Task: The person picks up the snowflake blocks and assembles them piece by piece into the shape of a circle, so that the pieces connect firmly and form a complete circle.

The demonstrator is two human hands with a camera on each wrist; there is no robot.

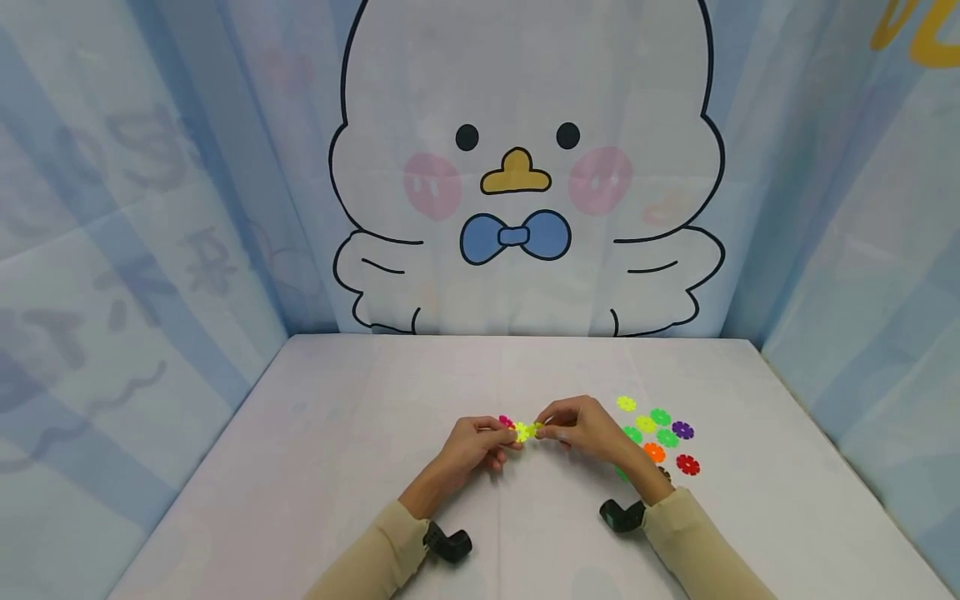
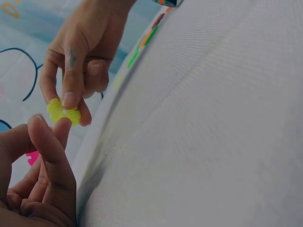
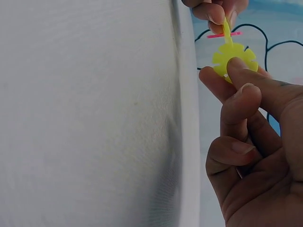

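Note:
In the head view, my left hand [image 1: 471, 448] and right hand [image 1: 588, 428] meet above the table. The right hand pinches a yellow snowflake disc [image 3: 236, 52] with slots round its rim between thumb and forefinger. My left fingertips pinch a second yellow snowflake disc [image 3: 227, 29], which stands edge-on in the right wrist view. The two yellow discs meet at their rims; how deep the slots engage is hard to tell. A pink snowflake disc [image 1: 506, 422] crosses the left hand's yellow disc, partly hidden behind the left fingers in the left wrist view.
Several loose snowflake discs lie right of and beneath the right forearm, among them a purple one [image 1: 682, 430], a red one [image 1: 687, 465] and an orange one [image 1: 654, 452]. Both wrists carry black cameras. A printed curtain stands behind the pale table [image 1: 360, 392].

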